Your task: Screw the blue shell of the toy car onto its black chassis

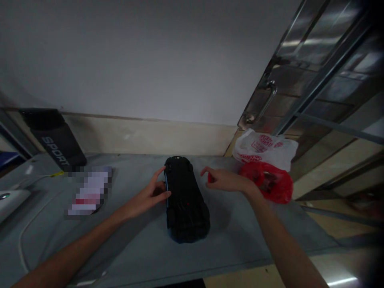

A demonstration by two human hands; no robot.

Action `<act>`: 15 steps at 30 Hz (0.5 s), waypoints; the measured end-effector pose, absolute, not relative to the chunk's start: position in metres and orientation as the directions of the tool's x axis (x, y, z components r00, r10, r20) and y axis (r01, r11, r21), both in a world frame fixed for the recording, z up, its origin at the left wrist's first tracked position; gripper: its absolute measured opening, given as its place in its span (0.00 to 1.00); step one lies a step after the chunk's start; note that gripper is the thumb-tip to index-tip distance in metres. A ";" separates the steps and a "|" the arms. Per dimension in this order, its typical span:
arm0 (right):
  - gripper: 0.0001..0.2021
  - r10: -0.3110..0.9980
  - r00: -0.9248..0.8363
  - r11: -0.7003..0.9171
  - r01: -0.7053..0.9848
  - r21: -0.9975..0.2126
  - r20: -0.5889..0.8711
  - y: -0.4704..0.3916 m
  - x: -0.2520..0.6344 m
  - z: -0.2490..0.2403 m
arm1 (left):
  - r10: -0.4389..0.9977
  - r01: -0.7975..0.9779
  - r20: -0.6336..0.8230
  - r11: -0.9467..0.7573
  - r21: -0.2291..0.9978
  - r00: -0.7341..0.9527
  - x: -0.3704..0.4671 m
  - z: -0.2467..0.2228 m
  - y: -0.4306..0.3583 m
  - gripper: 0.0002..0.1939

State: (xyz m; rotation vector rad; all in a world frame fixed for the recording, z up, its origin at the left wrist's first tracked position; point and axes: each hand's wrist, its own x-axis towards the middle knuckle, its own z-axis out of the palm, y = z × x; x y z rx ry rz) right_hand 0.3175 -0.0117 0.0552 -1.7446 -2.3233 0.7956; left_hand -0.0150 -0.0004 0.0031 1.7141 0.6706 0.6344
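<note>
A black toy car (184, 192) lies on the grey-covered table, its dark underside facing up and a bluish edge along its left side. My left hand (150, 196) grips that left side, the index finger near the far end and the thumb lower down on the edge. To the right of the car and apart from it, my right hand (225, 179) is raised with curled fingers. A small red thing (210, 177) shows between its fingers and thumb; its kind I cannot make out.
On the left stand a black box (54, 140) marked SPORT, a blurred-out flat item (91, 192), and a white device (12, 202) with a cable. A red plastic bag (279, 186) and a white printed bag (267, 148) sit at right. Behind is a wall (144, 60); metal frame bars rise at right.
</note>
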 end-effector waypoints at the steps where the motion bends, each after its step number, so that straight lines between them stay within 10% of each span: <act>1: 0.20 0.914 -0.337 0.196 0.853 -0.484 -0.225 -0.011 0.318 0.048 | 0.720 0.113 0.072 -0.205 0.972 0.691 -0.015 0.004 0.000 0.44; 15: 0.16 0.973 -0.219 0.156 0.861 -0.484 -0.075 0.001 0.301 0.033 | 0.752 0.144 0.017 -0.148 0.979 0.659 -0.018 -0.007 0.010 0.48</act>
